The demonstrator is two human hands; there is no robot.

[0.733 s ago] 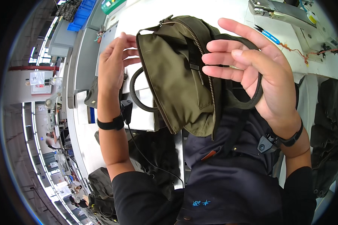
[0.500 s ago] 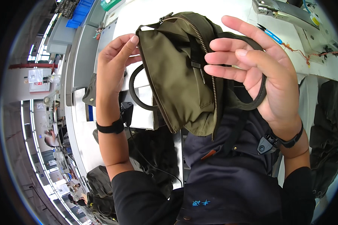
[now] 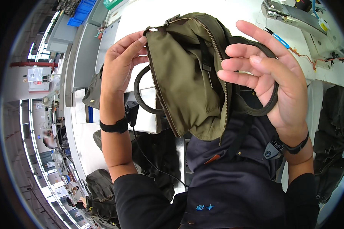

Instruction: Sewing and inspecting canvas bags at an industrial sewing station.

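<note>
In front of me an olive-green bag [image 3: 179, 72] hangs with its zipper wide apart, so its lining and an inner strap show. My left hand [image 3: 124, 61] pinches the bag's zippered edge at the upper left corner. Below that hand a dark round handle [image 3: 137, 95] loops out from the bag. My right hand [image 3: 277, 72] stands palm up at the bag's right side, fingers spread and slightly curled. A second handle [image 3: 270, 101] passes behind its fingers and beside its palm; no finger is closed round it.
Blue thread snips [image 3: 278, 39] lie on the white table [image 3: 141, 15] at the back right, near a sewing machine [image 3: 290, 15] and orange threads. Dark bags [image 3: 101, 187] lie at lower left, others [image 3: 332, 122] at far right. A blue crate [image 3: 81, 13] stands at back left.
Both hands and the bag have shifted slightly to the right. My left hand keeps its pinch on the edge, and my right hand keeps its spread fingers.
</note>
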